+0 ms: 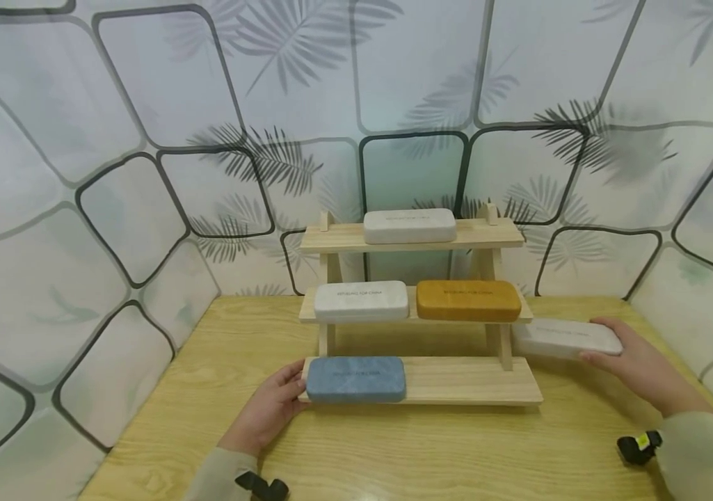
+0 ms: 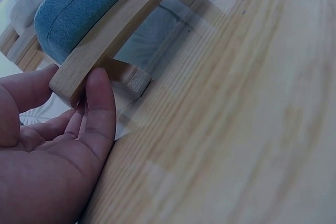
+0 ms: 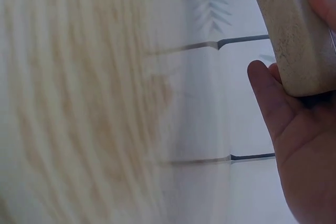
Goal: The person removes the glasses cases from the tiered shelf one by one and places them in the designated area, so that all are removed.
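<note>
Rack (image 1: 343,238) gripped at left, white case (image 1: 565,337) held at right

Your left hand (image 1: 271,407), left of the lower centre in the head view, pinches the left end of the bottom shelf (image 1: 469,379), its thumb and fingers (image 2: 100,98) closed about the board. Your right hand (image 1: 634,362), at the right of the frame, grasps the right end of the white case; that case lies right of centre, beside the rack's right edge (whether the two touch, you cannot tell from here). Just beside your left fingers, a blue case (image 1: 356,379) sits on the left part of the bottom shelf. Mid-frame, the middle shelf carries a second white case (image 1: 361,303) on the left and a mustard case (image 1: 469,301) on the right. Above them, a third white case (image 1: 409,226) rests on the top shelf. The rack stands on a wood-grained bench (image 1: 162,445).
</note>
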### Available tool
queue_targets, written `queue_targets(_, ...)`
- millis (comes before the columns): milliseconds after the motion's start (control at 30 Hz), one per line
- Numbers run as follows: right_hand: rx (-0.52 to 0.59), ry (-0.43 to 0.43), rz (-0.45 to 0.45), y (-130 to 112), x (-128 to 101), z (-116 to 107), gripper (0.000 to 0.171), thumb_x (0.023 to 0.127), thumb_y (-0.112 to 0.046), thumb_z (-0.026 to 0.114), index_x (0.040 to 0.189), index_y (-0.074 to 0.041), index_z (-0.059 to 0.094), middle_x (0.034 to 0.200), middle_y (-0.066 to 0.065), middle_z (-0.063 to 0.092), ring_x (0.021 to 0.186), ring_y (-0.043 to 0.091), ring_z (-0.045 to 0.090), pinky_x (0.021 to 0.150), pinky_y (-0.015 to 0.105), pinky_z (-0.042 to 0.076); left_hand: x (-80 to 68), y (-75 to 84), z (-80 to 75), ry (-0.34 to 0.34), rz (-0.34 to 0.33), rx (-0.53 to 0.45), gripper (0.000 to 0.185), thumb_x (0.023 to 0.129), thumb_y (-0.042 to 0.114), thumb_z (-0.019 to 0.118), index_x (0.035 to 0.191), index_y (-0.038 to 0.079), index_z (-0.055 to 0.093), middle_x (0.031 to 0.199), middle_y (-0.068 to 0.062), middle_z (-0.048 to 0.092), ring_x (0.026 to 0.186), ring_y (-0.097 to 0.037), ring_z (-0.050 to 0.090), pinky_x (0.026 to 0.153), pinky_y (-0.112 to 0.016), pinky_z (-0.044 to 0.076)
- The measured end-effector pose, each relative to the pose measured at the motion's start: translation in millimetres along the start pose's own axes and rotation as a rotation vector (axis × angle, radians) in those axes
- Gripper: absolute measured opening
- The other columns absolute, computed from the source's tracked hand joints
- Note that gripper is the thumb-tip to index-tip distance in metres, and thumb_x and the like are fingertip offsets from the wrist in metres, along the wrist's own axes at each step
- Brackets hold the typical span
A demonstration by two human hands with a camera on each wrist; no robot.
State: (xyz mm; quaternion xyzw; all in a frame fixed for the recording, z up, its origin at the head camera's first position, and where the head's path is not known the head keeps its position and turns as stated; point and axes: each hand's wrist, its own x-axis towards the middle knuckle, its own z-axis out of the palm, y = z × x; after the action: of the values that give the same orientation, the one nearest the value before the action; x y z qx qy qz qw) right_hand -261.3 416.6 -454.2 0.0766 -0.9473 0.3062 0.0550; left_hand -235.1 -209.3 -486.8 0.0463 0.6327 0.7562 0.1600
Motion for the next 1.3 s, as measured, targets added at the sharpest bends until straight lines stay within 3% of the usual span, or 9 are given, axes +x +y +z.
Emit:
queue_targets(300, 0.022, -0.053, 0.050, 3, 12, 1, 0.091, 0.098, -0.046, 0.065, 0.155, 0.007, 0.020, 0.145, 0.043, 0.030, 0.120, 0.061, 0.039, 0.087, 0.071, 0.036, -2.2, 1.0, 0.2, -0.003, 0.017, 0.002, 0.060, 0.107, 0.011, 0.049, 0.156, -0.009, 0.020, 0.150, -0.027, 0.041, 0.118, -0.019, 0.058, 0.092, -0.036, 0.052)
queue_targets(700, 0.002, -0.094, 0.059, 17, 33, 10, 0.095, 0.094, -0.048, 0.070, 0.154, 0.007, 0.021, 0.143, 0.044, 0.032, 0.119, 0.058, 0.042, 0.091, 0.068, 0.036, 0.4, -0.2, -0.5, -0.004, 0.003, -0.008, 0.061, 0.107, 0.012, 0.050, 0.157, -0.007, 0.020, 0.153, -0.027, 0.038, 0.120, -0.020, 0.057, 0.094, -0.037, 0.051)
queue_targets(967, -0.051, -0.157, 0.098, 26, 41, 6, 0.109, 0.092, -0.057, 0.068, 0.159, 0.006, 0.010, 0.148, 0.049, 0.019, 0.125, 0.069, 0.028, 0.096, 0.076, 0.029, -0.7, -3.7, -3.8, -0.034, 0.009, -0.007, 0.063, 0.108, 0.013, 0.049, 0.158, -0.005, 0.016, 0.153, -0.028, 0.035, 0.120, -0.020, 0.057, 0.095, -0.038, 0.050)
queue_targets(1300, -0.093, -0.152, 0.106, 35, 51, 2, 0.112, 0.096, -0.056, 0.063, 0.155, 0.012, -0.003, 0.148, 0.050, 0.012, 0.129, 0.070, 0.018, 0.102, 0.077, 0.021, -0.3, 0.2, -2.0, -0.013, 0.001, 0.003, 0.062, 0.108, 0.015, 0.050, 0.158, -0.006, 0.019, 0.153, -0.027, 0.038, 0.122, -0.022, 0.056, 0.095, -0.037, 0.051)
